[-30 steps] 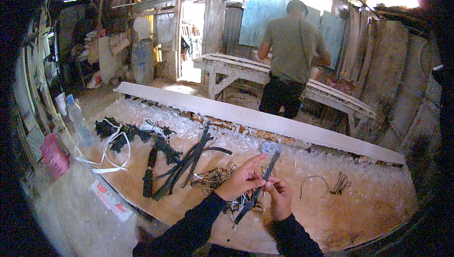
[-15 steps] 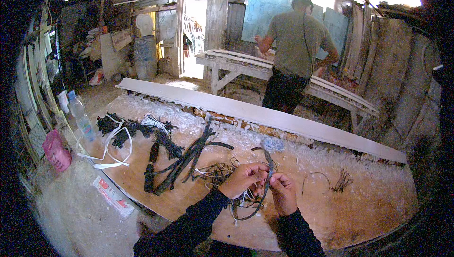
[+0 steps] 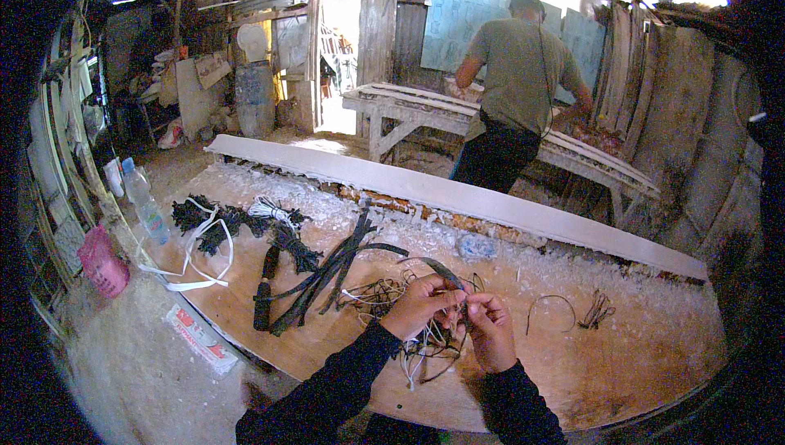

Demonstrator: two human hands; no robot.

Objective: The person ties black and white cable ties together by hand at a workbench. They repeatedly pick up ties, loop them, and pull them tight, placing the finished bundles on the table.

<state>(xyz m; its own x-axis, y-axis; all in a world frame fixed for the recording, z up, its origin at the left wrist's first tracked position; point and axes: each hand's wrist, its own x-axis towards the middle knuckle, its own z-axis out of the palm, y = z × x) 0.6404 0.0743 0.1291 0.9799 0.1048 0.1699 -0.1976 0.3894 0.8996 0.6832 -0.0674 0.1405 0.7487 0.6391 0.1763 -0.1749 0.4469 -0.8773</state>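
A dark, flexible flat strip (image 3: 442,270) is pinched between my left hand (image 3: 419,307) and my right hand (image 3: 492,334), which meet above the table. Its upper end bends out to the left over my left fingers. Below my hands lies a tangle of thin dark and white cords (image 3: 372,301); my fingers hide part of it. More dark strips (image 3: 325,271) are heaped left of the tangle, beside a black rod-shaped thing (image 3: 263,289). On the right lie a thin cord loop (image 3: 551,299) and a small bundle of brown cords (image 3: 597,311).
Black cord bundles (image 3: 214,222) and a white strap (image 3: 196,284) lie at the table's left. A long white ledge (image 3: 458,191) borders its far side. Left are a plastic bottle (image 3: 145,206) and a pink bag (image 3: 103,262). Behind, a person (image 3: 519,69) stands at a bench (image 3: 392,101).
The strip has turned from nearly upright to leaning left, and its lower curve no longer shows below my hands. The person behind has leaned and shifted slightly right.
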